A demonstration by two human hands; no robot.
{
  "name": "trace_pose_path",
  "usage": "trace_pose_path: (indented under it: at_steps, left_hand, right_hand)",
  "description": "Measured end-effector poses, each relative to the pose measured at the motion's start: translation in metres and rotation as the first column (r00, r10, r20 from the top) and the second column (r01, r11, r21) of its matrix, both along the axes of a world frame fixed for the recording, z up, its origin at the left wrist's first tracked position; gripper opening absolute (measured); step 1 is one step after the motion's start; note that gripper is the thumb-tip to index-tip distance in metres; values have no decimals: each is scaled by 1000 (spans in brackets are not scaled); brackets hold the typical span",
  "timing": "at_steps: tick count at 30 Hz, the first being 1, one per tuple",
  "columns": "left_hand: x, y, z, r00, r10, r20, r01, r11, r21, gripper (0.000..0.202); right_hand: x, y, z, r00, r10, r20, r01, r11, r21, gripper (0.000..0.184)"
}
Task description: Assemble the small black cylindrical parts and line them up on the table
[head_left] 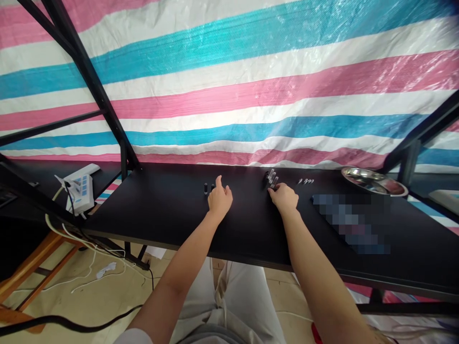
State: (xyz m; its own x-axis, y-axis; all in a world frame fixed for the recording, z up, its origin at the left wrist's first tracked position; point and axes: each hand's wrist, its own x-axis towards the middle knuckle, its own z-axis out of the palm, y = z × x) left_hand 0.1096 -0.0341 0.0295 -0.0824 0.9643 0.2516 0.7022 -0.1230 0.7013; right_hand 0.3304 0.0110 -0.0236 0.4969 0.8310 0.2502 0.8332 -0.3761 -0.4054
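Observation:
My left hand (219, 199) rests on the black table (172, 215), fingers curled toward two small dark upright cylinders (208, 188) just beyond it; whether it touches them is unclear. My right hand (284, 198) lies farther right, fingers bent down at a small heap of dark and clear tube-like pieces (270, 179). What the fingertips pinch, if anything, is hidden. A few tiny pale parts (305, 181) lie to the right of that heap.
A shiny metal bowl (373, 180) sits at the table's far right. A white power strip (81, 187) with cables lies at the left end. Black frame posts (124, 157) rise on both sides before a striped tarpaulin. A wooden chair (36, 263) stands at lower left.

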Motion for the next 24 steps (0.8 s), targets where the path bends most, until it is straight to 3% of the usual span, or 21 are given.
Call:
trace_pose_path:
  at_steps: [5,12,20,24]
  left_hand:
    - [-1,4,-3,1000,-2,-1,2,996,-93,55]
    - [-2,4,-6,1000,-10,26,13,995,-100,51]
    - [-2,5,-8,999,-43,11,44,995,-87,21]
    - [4,6,-13,970,-148,195,172,979,-111,9]
  right_hand:
    - [-14,-20,17,998,49,26,-49,999,-13,25]
    - [-36,-31,29,974,225,7,-224,964,144,33]
    - [-40,-33,29,936,353,5,-343,906,249,34]
    - [-45,-34,28,834,541,-112,-501,826,258,39]
